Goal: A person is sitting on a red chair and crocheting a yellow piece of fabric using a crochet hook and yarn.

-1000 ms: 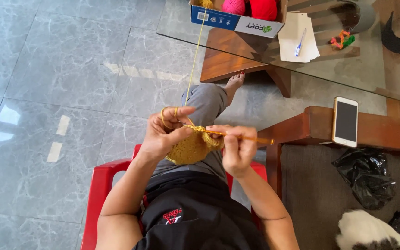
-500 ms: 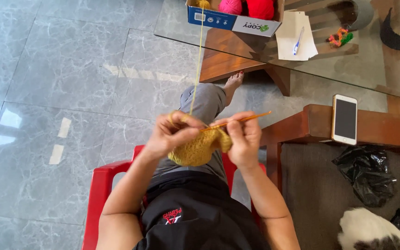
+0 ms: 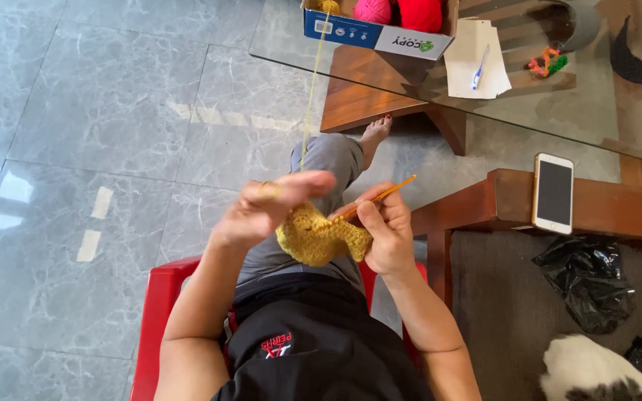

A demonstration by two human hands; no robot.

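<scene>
Yellow crochet piece [image 3: 322, 236] now hangs between your hands, lower than before. Your right hand [image 3: 386, 232] grips the hook [image 3: 374, 199], now angled upward; your left hand [image 3: 273, 208], lifted, holds the yarn strand [image 3: 310, 96] taut.

I see a black shirt [image 3: 313, 349] with a small red-and-white chest mark, grey trousers [image 3: 328, 160], bare forearms and a bare foot [image 3: 375, 134].

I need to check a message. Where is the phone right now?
In the head view, the phone lies face up on the wooden armrest to the person's right, beyond the right hand and above a black plastic bag.
</scene>
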